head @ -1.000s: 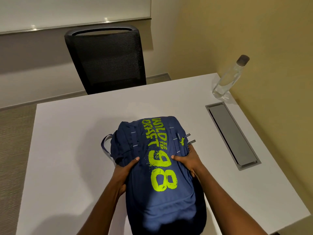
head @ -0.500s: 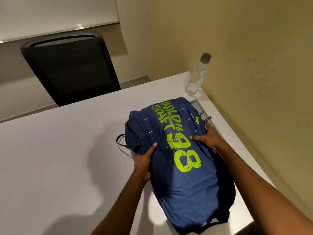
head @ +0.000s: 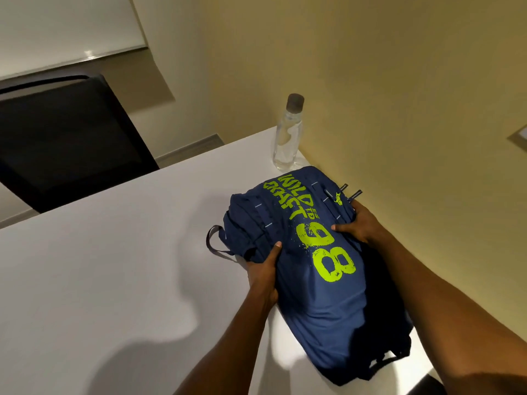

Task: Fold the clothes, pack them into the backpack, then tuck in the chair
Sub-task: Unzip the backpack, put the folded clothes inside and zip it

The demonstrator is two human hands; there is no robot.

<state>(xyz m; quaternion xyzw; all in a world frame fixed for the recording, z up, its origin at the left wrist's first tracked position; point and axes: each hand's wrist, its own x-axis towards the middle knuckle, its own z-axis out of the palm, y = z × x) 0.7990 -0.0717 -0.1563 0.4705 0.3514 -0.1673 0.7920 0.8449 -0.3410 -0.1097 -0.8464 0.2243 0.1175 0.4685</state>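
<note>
At the right-hand end of the white table (head: 114, 266), hard by the yellow wall: navy backpack (head: 322, 295), flat on its back, printed front panel up, top end just beside a clear bottle (head: 286, 135), contact not discernible.

Clasped from both flanks at about mid-length. Of the left hand (head: 263, 273): thumb laid up along the front panel, palm against the left side, fingers hidden under the fabric. Of the right hand (head: 362, 223): thumb stretched across the panel toward the green numerals, fingers curled over the right edge just below two zip pulls (head: 352, 195).

Looks soft and slack, not stiff: rumpled at the top left, rounded through the middle, so probably stuffed already, though cannot confirm with no opening in view. Likely to sag and fold if raised by one end. Probably moderate in weight, nothing fragile about it. Smooth fabric on a smooth top, so apt to slide with little push.

For sliding or turning, best held as now, by both flanks. For lifting, better by the carry loop (head: 212, 243) at the top left, or with a palm underneath. Mind the bottle: tall, narrow, easily toppled by a nudge from the top end.

Beyond the far edge, a black chair (head: 65, 143), standing back from the table; not yet tucked in.
</note>
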